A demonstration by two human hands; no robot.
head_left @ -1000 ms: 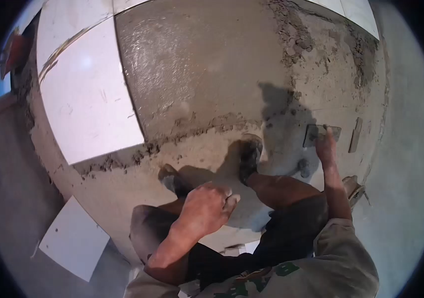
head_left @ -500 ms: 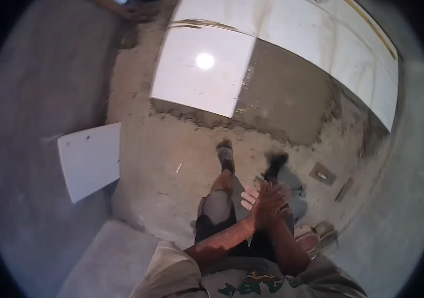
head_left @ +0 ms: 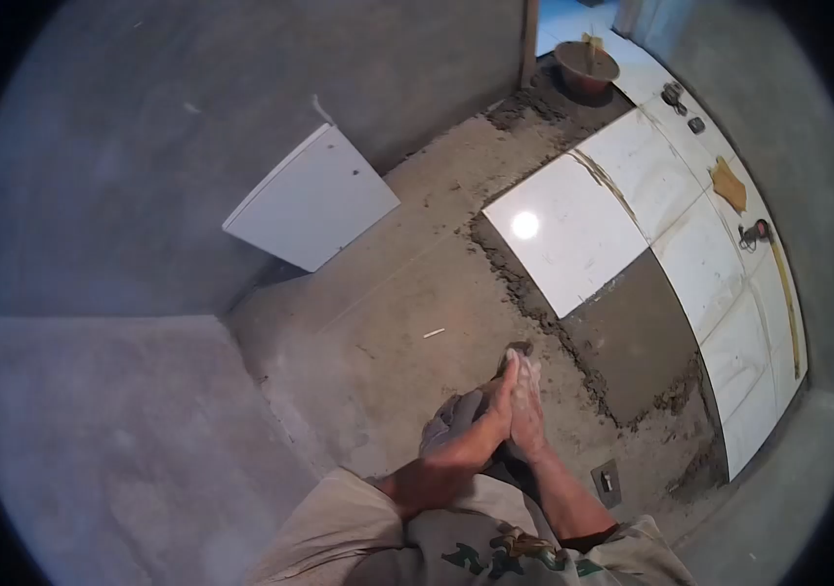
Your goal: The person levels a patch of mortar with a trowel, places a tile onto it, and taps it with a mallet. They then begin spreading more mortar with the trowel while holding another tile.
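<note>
Head camera: lower centre, left hand (head_left: pixel 499 402) and right hand (head_left: pixel 529 422) press flat together, grasping nothing visible; upper left, a tile (head_left: pixel 314 200) leans on the wall (head_left: pixel 144 146), likely for support.

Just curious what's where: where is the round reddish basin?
The round reddish basin is near the top of the head camera view, right of centre, on rough grey mortar beside the white floor tiles.

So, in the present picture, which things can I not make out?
All in the head view:
Palms of the left hand and right hand: hidden, pressed together.
One foot: mostly hidden behind the hands.
Dark items on the far tiles: too small to name.
Area beyond the basin: cut off by top edge.
</note>
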